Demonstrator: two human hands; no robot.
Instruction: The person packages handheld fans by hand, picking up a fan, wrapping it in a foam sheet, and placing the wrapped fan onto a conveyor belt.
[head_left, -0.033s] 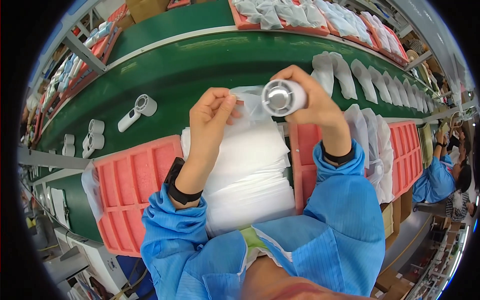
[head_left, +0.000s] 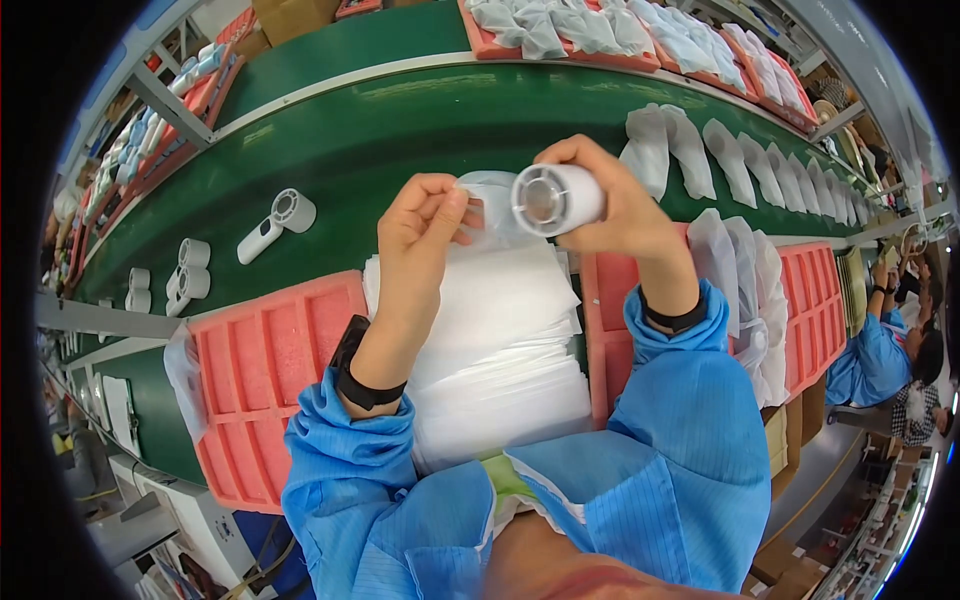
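My right hand grips a white handheld fan, its round ringed head facing left and slightly blurred. Just left of it, my left hand pinches the edge of a translucent plastic bag. The fan's head is right beside the bag's upper part, partly overlapping it; whether any of the fan is inside cannot be made out. Below both hands lies a thick stack of white translucent bags, fanned out toward my chest.
Red compartment trays flank the stack, and bagged items hang over the right tray. On the green conveyor belt, unbagged white fans lie left and a row of bagged ones right. A co-worker in blue sits far right.
My right hand has brought the fan a little to the left, closer over the bag. My left hand stays almost where it was.
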